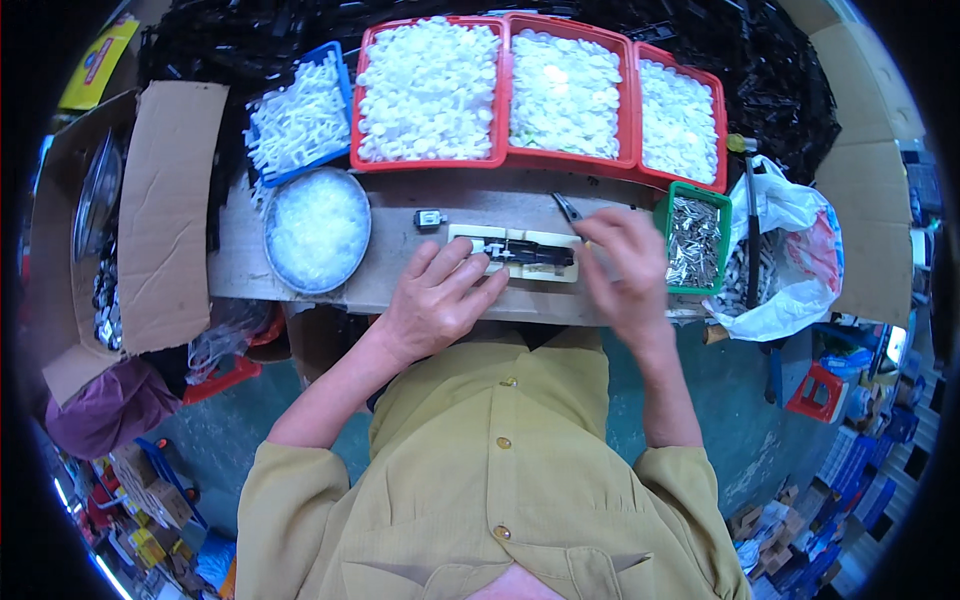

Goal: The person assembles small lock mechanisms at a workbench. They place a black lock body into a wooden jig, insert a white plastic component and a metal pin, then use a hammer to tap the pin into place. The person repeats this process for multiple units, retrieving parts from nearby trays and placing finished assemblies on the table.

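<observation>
- The wooden desk [390, 290] carries 3 red trays [430, 160] of white plastic parts along its far edge, well clear of the work.
- A cream jig [560, 272] lies at the desk's near middle, with a black part [535, 256] seated along it.
- Left hand [440, 300], fingers spread flat, presses the jig's left end; best kept pressing there so the jig cannot slide.
- Right hand [620, 265] curls over the right end; its grip cannot be made out.
- A green bin [668, 215] of metal pins sits just beside it.
</observation>
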{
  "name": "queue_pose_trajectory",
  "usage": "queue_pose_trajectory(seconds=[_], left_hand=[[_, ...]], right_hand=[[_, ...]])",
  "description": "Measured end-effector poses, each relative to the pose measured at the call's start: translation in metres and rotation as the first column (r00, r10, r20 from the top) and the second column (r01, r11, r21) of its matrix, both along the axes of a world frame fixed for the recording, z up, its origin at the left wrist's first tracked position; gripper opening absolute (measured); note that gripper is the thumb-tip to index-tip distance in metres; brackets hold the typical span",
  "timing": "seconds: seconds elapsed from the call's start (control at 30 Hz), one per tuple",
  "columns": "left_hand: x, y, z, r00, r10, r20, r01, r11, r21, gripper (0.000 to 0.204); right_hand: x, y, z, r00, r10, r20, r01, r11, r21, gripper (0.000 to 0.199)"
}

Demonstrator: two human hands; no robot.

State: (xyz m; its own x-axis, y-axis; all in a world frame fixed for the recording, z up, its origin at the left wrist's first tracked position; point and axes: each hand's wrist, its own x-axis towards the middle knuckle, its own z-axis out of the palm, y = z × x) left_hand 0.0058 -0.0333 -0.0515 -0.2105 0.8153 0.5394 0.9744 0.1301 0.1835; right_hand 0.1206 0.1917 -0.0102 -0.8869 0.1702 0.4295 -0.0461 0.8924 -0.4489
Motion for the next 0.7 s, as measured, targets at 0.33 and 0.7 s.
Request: queue_pose_trajectory(seconds=[0.33,0.7], left_hand=[[-0.031,0.117,0.038,0.952,-0.177,0.250,0.138,0.976,0.167,0.015],[-0.052,0.278,0.019,0.999,-0.021,0.040,0.019,0.999,0.045,0.008]], right_hand=[[0.059,0.082,-0.004,0.862,-0.460,0.212,0.463,0.886,0.038,0.010],[0.063,0.087,-0.005,0.886,-0.452,0.109,0.464,0.869,-0.174,0.008]])
